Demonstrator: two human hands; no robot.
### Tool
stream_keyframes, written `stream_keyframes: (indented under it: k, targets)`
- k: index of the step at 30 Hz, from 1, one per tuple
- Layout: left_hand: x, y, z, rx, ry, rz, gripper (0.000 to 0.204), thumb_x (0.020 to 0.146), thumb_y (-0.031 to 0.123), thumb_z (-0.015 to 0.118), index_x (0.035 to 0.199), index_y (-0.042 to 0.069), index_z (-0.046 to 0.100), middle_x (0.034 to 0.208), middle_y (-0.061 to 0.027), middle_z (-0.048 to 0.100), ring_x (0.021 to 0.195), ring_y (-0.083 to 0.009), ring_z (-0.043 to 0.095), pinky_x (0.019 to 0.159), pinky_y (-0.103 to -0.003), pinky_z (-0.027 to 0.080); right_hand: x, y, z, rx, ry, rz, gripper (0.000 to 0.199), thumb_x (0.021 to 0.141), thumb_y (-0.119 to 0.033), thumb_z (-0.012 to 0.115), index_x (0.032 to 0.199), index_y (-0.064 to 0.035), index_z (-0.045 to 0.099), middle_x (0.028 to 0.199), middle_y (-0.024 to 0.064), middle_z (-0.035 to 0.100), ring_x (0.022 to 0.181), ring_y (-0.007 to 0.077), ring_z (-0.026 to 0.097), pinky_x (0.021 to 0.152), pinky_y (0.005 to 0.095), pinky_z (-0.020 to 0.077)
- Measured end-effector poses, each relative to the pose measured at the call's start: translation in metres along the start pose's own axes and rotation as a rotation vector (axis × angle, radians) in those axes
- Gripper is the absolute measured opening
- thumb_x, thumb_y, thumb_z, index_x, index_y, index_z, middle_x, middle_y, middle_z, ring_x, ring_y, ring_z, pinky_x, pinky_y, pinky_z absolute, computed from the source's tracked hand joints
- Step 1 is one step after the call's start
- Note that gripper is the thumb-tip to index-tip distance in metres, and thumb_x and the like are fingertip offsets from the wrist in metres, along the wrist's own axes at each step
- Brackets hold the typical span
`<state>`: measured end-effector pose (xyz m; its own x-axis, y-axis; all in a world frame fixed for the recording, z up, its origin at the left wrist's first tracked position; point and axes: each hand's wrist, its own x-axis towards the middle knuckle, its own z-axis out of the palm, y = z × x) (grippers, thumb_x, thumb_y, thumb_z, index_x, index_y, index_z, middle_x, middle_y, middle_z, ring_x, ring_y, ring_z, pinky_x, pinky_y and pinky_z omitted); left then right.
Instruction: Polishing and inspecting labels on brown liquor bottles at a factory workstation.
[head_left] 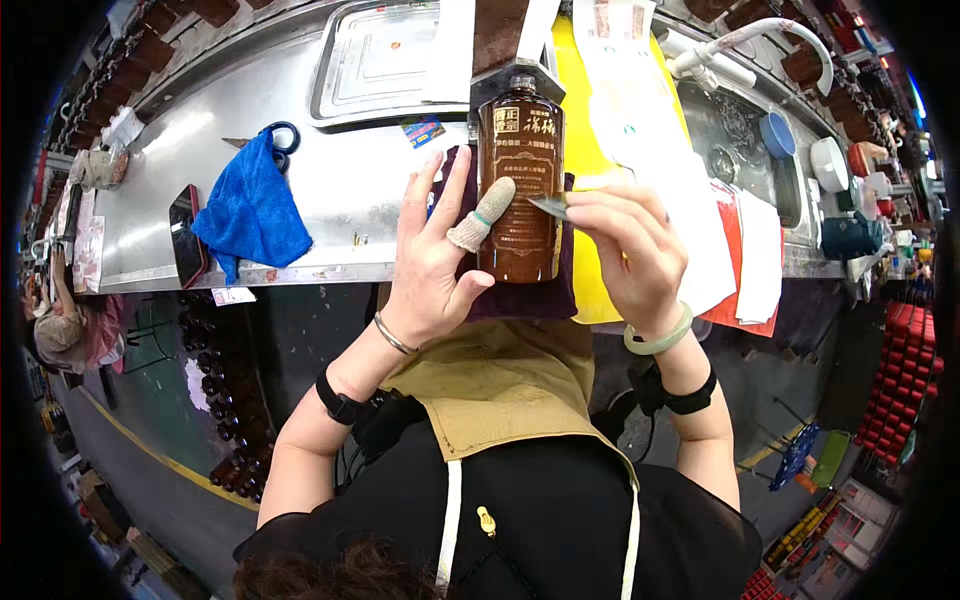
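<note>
A brown glass bottle (522, 255) with gold lettering lies face up, neck away from me, on a dark purple cloth (566, 290). Spread beside it is my left hand (430, 265), whose index finger wears a knitted finger cot (483, 220) and rests on the bottle's left side. The hand's other fingers are stretched out and hold nothing. On the other side, my right hand (625, 250) pinches a small dark pointed blade (548, 207), its tip at the bottle's lettered front. Whether the tip touches the glass I cannot tell.
Left on the steel table lie a blue cloth (255, 215), scissors (284, 138) and a phone (187, 235). A metal tray (375, 60) stands at the back. Papers (690, 220) cover a yellow sheet (590, 275) at right, near a sink with a white faucet (760, 35).
</note>
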<state>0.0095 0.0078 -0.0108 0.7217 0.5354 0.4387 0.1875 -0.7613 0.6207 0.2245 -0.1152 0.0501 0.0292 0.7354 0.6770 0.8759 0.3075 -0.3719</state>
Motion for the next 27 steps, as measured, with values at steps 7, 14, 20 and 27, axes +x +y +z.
stream_keyframes:
  k: [7, 14, 20, 27]
  targets:
    - [0.01, -0.005, -0.001, -0.024, 0.027, -0.019, 0.087, 0.104, 0.077, 0.023, 0.153, 0.015, 0.06, 0.172, -0.0233, 0.03, 0.157, -0.0478, 0.023, 0.126, -0.057, 0.023, -0.006, -0.027, -0.017, 0.174, -0.278, -0.216, 0.028, 0.079, -0.006, 0.072, 0.106, -0.0047, 0.078, 0.103, 0.0074, 0.076, 0.088, 0.0228, 0.072, 0.074, 0.0359, 0.0568]
    - [0.021, -0.005, -0.006, -0.084, 0.052, -0.047, 0.096, 0.105, 0.076, 0.017, 0.158, 0.004, 0.05, 0.173, -0.0245, 0.025, 0.157, -0.0476, 0.021, 0.127, -0.056, 0.02, 0.004, -0.023, -0.02, 0.068, -0.069, -0.119, 0.031, 0.076, 0.0, 0.073, 0.107, -0.0049, 0.078, 0.103, 0.0074, 0.078, 0.083, 0.0228, 0.07, 0.073, 0.035, 0.055]
    - [0.016, -0.011, -0.006, -0.175, 0.101, -0.086, 0.095, 0.108, 0.071, 0.014, 0.157, -0.004, 0.046, 0.171, -0.0246, 0.029, 0.157, -0.0451, 0.026, 0.128, -0.052, 0.021, -0.013, -0.023, -0.015, 0.071, -0.009, -0.002, 0.032, 0.077, 0.003, 0.079, 0.108, -0.005, 0.078, 0.102, 0.0076, 0.079, 0.082, 0.0227, 0.069, 0.071, 0.0333, 0.0546]
    - [0.011, -0.014, -0.005, -0.281, 0.102, -0.142, 0.095, 0.109, 0.07, 0.016, 0.16, -0.007, 0.04, 0.167, -0.0244, 0.038, 0.156, -0.0389, 0.032, 0.128, -0.046, 0.023, -0.028, -0.021, -0.017, 0.062, 0.122, 0.157, 0.026, 0.08, 0.006, 0.083, 0.104, -0.0017, 0.075, 0.098, 0.0099, 0.079, 0.086, 0.0262, 0.073, 0.077, 0.0343, 0.0578]
